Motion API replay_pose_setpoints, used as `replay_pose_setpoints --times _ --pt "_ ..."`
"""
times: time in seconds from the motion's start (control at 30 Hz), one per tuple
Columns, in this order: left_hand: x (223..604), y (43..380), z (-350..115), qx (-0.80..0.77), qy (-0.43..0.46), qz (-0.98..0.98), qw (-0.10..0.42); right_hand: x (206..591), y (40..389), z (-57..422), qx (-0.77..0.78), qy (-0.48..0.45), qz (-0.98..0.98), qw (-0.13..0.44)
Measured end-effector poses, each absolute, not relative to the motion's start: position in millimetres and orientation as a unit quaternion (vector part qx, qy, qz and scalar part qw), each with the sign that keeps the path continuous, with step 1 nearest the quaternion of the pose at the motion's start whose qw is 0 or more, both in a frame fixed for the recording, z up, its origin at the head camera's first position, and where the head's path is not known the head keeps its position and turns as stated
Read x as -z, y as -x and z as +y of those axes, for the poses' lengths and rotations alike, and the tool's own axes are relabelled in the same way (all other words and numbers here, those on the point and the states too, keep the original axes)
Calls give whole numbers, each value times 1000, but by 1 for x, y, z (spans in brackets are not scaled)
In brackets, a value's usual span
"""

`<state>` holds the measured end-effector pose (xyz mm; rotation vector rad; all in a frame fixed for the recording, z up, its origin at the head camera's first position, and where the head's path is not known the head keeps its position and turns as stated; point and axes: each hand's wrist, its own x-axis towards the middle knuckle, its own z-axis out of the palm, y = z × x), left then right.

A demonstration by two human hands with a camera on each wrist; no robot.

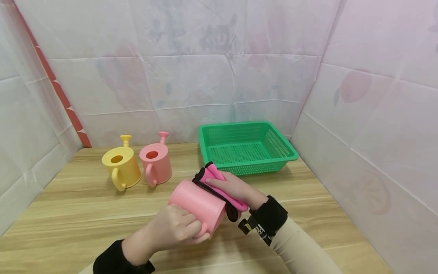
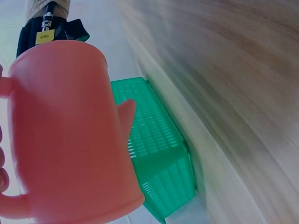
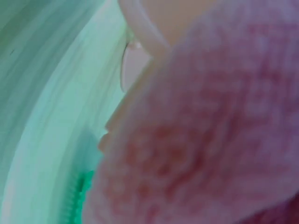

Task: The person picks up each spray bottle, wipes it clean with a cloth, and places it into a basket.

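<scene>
My left hand (image 1: 172,228) grips a pink watering can (image 1: 198,201) by its handle, and the can is tipped on its side above the table. In the left wrist view the can's smooth wall (image 2: 70,130) fills the left part, with its spout sticking out behind. My right hand (image 1: 237,188) holds a folded bright pink cloth (image 1: 213,172) with black edging, right up against the can's far side. A black band of the cloth hangs in a loop beside the can. Close up in the right wrist view, the cloth (image 3: 201,126) is blurred and covers most of the frame.
A yellow watering can (image 1: 126,169) and another pink watering can (image 1: 162,167) stand upright at the back left of the wooden table (image 1: 75,224). Behind my right hand sits a green plastic basket (image 1: 253,165). Printed white sheets (image 1: 191,83) enclose the back and sides.
</scene>
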<state>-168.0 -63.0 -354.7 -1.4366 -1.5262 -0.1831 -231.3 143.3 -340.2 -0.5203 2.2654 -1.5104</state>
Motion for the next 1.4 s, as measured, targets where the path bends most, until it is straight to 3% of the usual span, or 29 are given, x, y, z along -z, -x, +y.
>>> replay_pose_setpoints --times 0.17,0.53,0.63,1.17,1.4 --pt "353 169 -61 83 589 -628 502 331 220 138 455 207 860 101" --pt "356 176 -64 64 571 -627 526 327 174 101 108 339 902 -246" --pt "359 179 -66 54 570 -626 529 331 170 97 67 346 886 -303" --pt "361 186 -80 83 541 -655 521 325 159 110 98 362 882 -284" --pt "356 182 -76 57 537 -641 545 321 160 111 107 367 885 -266"
